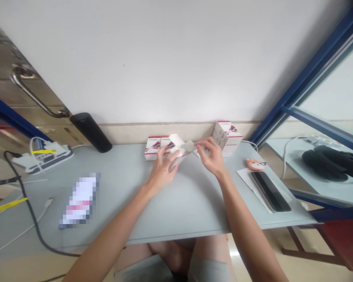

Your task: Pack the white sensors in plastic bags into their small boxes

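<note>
Centre of frame: left hand (162, 166) and right hand (213, 156) both pinch a small white cardboard carton (182, 150) just above the pale grey counter (176, 203); it looks partly unfolded. Behind it, by the wall, a closed pair of white-and-red cartons (154, 148) lies flat. A standing white-and-red carton (227, 137) is right of centre. By my reading, one carton is being worked and the others sit closed.

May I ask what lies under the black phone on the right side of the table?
A white paper lies under the phone and shows mainly along its left edge. Anything else beneath is covered by the phone.
</note>
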`<state>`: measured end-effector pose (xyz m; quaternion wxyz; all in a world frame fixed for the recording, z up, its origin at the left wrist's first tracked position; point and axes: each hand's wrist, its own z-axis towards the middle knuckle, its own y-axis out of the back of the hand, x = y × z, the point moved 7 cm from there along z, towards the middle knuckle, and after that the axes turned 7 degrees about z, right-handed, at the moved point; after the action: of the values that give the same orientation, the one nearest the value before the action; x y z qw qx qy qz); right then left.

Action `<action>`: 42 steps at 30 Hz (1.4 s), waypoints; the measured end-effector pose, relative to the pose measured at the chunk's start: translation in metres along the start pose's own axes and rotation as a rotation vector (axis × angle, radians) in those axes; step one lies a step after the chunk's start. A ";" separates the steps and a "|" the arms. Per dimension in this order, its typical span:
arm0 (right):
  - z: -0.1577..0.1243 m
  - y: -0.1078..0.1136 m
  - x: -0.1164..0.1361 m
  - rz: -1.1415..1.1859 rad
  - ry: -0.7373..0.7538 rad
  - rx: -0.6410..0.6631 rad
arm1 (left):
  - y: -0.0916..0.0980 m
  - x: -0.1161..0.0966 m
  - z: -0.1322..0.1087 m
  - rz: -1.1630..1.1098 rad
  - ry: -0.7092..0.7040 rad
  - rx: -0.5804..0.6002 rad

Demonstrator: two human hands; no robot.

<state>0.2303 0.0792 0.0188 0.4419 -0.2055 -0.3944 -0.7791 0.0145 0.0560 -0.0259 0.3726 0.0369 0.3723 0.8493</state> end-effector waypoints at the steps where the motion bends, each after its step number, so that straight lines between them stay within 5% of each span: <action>1: -0.001 -0.005 0.010 0.015 0.034 0.035 | -0.005 0.000 -0.002 0.009 -0.011 0.041; 6: -0.007 -0.018 0.009 -0.047 -0.111 0.049 | -0.011 -0.005 -0.009 0.169 -0.065 0.055; 12: -0.005 -0.027 -0.026 0.241 -0.231 0.108 | 0.006 -0.023 -0.004 0.208 -0.266 -0.007; 16: -0.004 -0.027 -0.033 0.301 -0.168 0.106 | 0.012 -0.032 0.001 0.205 -0.323 0.006; 22: -0.001 -0.023 -0.036 0.299 -0.090 0.121 | 0.008 -0.026 0.005 0.046 -0.217 0.062; 32: 0.007 0.021 -0.030 0.318 -0.172 -0.206 | 0.014 -0.010 0.010 -0.186 0.010 0.155; 38: -0.010 0.081 -0.034 0.116 -0.156 -0.828 | 0.030 0.002 0.026 0.101 0.139 -0.052; 42: -0.023 0.097 -0.029 -0.023 -0.175 -1.043 | -0.011 -0.013 0.062 0.236 0.139 0.101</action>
<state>0.3287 0.0473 0.0270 0.2381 -0.4580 0.0080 -0.8565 0.0513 0.0896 0.0143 0.2411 0.0402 0.4324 0.8679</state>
